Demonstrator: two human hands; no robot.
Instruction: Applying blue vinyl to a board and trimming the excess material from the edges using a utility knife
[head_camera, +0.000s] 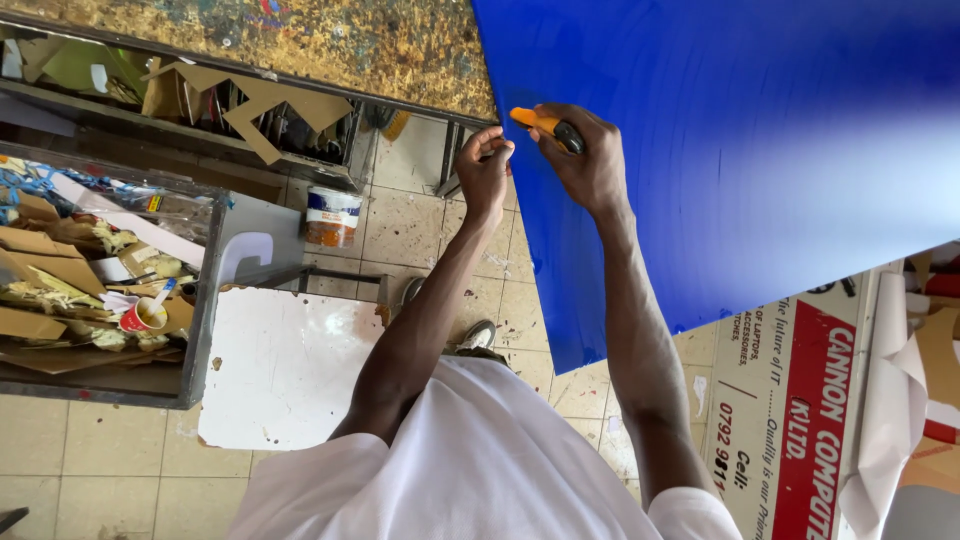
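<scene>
Tiled floor (420, 215), paint tub (332, 216) (perhaps open), hands cutting blue sheet (760, 150)

Head-worn view, steeply downward, close

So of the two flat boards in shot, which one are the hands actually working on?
The big blue sheet: the right hand holds an orange cutter at its edge, with the left hand beside it. The white board lies untouched on the floor.
</scene>
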